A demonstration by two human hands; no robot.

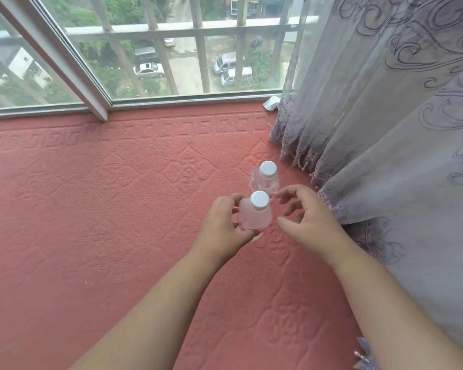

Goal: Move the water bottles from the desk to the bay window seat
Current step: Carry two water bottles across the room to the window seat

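My left hand (222, 225) has the nearer water bottle (254, 214) in its grip: fingers curl round the far-left side of the body and my thumb presses across the near side, low on the shoulder. The bottle is small and clear, its plastic looking frosted pink where the seat's colour shows through, and it carries a plain white screw cap (259, 199). It stands upright, or close to it, on the bay window seat (91, 209); I cannot tell whether its base is fully down, since my hand covers the lower part.

My right hand (308, 217) is just to the right of that grip, fingers spread and loosely bent, holding nothing. Its fingertips (280, 194) sit near the bottle without touching it.

Just beyond my left grip stands the second water bottle (265, 181), the same clear kind with the same white cap (268, 168), upright on the seat. The two bottles are right beside each other, perhaps touching.

The seat is covered in a salmon-red mat embossed with floral and key patterns. To the right of my right hand hangs a grey-lilac sheer curtain (385, 129) with swirled embroidery and a beaded hem. Ahead of both hands is the window (171, 62), with bars outside.
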